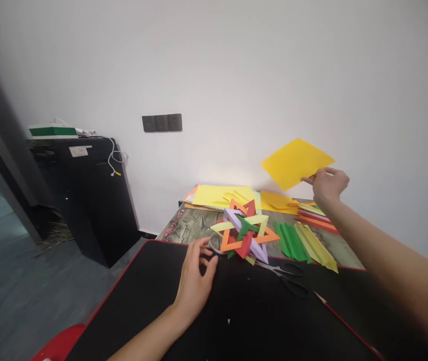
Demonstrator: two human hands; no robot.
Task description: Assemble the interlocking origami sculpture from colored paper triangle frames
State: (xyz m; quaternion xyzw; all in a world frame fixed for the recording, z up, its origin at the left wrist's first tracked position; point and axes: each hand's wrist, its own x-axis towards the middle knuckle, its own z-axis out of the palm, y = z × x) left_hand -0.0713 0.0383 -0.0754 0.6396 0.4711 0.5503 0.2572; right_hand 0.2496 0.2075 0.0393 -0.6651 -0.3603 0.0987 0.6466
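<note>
My right hand [328, 184] pinches a yellow sheet of paper [298, 163] by its lower right edge and holds it up in front of the wall. My left hand [197, 273] is above the black mat [153, 286], fingers curved and apart, holding nothing. Just beyond its fingertips stands a star-shaped model of folded paper strips [246, 230] in orange, red, lilac, green and pale yellow. A pale ring [216, 244], perhaps a tape roll, is partly hidden behind the fingers. Scissors [283, 273] with black handles lie at the foot of the model.
Folded green strips [292, 243] and yellow strips [315, 245] lie right of the model. Yellow sheets [217, 194] are stacked at the back, with a pile of coloured paper [319, 219] to the right. A red pencil [349, 326] rests on the mat. A black cabinet [97, 200] stands left.
</note>
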